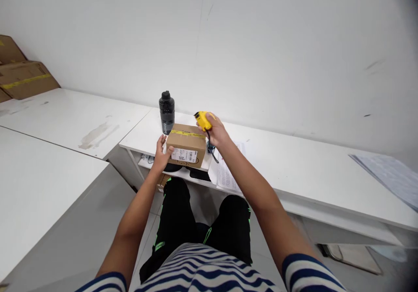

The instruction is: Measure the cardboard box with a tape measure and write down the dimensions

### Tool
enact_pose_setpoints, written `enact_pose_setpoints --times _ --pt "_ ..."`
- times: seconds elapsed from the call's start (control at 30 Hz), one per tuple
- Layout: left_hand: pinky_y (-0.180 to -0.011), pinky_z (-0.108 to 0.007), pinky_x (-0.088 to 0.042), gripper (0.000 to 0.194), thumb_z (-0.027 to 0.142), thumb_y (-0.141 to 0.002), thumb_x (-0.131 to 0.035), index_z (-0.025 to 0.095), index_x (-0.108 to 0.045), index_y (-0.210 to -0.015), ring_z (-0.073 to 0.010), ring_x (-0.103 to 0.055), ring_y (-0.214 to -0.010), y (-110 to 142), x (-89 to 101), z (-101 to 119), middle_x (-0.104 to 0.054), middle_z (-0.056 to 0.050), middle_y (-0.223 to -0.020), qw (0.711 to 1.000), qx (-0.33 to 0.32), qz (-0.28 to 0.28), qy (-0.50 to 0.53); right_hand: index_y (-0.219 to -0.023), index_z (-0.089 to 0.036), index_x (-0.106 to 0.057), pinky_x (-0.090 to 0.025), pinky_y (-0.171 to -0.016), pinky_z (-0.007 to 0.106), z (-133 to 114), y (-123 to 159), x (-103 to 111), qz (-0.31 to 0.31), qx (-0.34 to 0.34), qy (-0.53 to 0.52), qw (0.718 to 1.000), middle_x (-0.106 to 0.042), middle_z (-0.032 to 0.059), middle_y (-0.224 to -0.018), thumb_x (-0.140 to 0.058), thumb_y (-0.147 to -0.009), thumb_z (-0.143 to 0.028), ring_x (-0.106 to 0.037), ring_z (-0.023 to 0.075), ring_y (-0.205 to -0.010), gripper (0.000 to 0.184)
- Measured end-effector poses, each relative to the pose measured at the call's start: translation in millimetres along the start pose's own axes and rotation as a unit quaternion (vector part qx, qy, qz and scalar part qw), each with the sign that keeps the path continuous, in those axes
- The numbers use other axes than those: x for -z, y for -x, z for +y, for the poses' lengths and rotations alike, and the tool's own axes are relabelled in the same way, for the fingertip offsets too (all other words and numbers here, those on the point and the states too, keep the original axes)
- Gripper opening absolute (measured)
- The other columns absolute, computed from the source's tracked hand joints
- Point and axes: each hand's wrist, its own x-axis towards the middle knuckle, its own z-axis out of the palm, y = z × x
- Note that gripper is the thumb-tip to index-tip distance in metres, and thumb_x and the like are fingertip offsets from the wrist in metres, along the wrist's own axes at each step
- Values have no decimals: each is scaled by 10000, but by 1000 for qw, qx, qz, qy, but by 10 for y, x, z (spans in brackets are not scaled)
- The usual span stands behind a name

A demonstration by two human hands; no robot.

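Observation:
A small cardboard box (187,140) with yellow tape across its top and a white label on its front rests near the front edge of the white desk (281,163). My left hand (161,155) grips the box's left side, thumb against the front and fingers along the side. Above the box's right end, my right hand (215,129) is closed around a yellow tape measure (203,120) with a black wrist strap (211,147) dangling from it. The tape measure is held up off the desk, and no blade shows out of it.
Just behind the box stands a dark water bottle (166,111). Printed sheets (227,174) lie right of the box, and a paper stack (388,174) is at the far right. Larger cartons (28,78) sit at the far left. Below the desktop is an open shelf (192,179).

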Motion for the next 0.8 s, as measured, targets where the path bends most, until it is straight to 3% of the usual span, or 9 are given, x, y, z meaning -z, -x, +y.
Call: enact_pose_setpoints --times 0.07,0.1,0.2,0.27,0.37,0.5,0.67,0.8 --pt "-1183 -401 -341 813 644 -828 -611 182 -405 -1465 -279 -402 -1450 -62 -58 81 -417 -177 -1557 998 29 32 41 -1293 -262 -422 -619 -714 329 108 -109 -117 -20 59 159 985 -604 49 -1153 -789 -730 -420 -667 173 -899 690" --pt "-1175 -406 -354 768 626 -844 -601 187 -426 -1450 -281 -429 -1430 -88 -83 129 -448 -167 -1536 997 53 30 52 -1329 -262 -391 -607 -779 370 147 -158 -168 -41 92 246 964 -584 60 -1182 -790 -712 -414 -654 191 -936 750" --pt "-1106 -427 -435 669 530 -864 -612 215 -456 -1434 -291 -539 -1323 -110 -162 241 -536 -133 -1456 989 125 14 76 -1382 -216 -367 -530 -919 442 202 -256 -303 -172 176 467 849 -577 89 -1189 -738 -725 -378 -617 231 -985 772" --pt "-1083 -423 -454 665 463 -876 -602 225 -416 -1469 -279 -567 -1287 -88 -212 272 -549 -130 -1438 987 130 29 92 -1382 -184 -373 -495 -945 460 219 -275 -382 -256 203 531 782 -582 109 -1201 -685 -756 -371 -605 248 -1002 724" --pt "-1104 -395 -432 711 402 -875 -608 247 -351 -1520 -257 -539 -1324 -53 -259 281 -517 -122 -1475 989 95 46 105 -1393 -175 -353 -474 -953 465 253 -266 -472 -309 228 565 731 -563 143 -1276 -637 -790 -381 -589 268 -1062 698" --pt "-1132 -383 -401 622 385 -896 -583 263 -441 -1489 -259 -520 -1346 -34 -273 321 -538 -71 -1479 991 94 49 86 -1384 -187 -343 -473 -928 457 273 -247 -511 -317 230 593 703 -561 150 -1290 -611 -807 -368 -588 273 -1061 661" --pt "-1182 -358 -330 496 360 -927 -532 235 -563 -1406 -250 -478 -1389 -18 -283 443 -553 -37 -1482 993 93 62 32 -1340 -173 -362 -476 -873 431 177 -171 -458 -300 199 617 700 -584 146 -1214 -618 -804 -365 -599 269 -989 623" --pt "-1184 -360 -331 468 355 -922 -537 223 -603 -1366 -251 -467 -1400 -10 -277 527 -558 -43 -1478 994 91 62 2 -1316 -188 -378 -483 -816 405 40 -51 -299 -268 167 636 704 -609 115 -1127 -646 -790 -388 -604 254 -894 623"
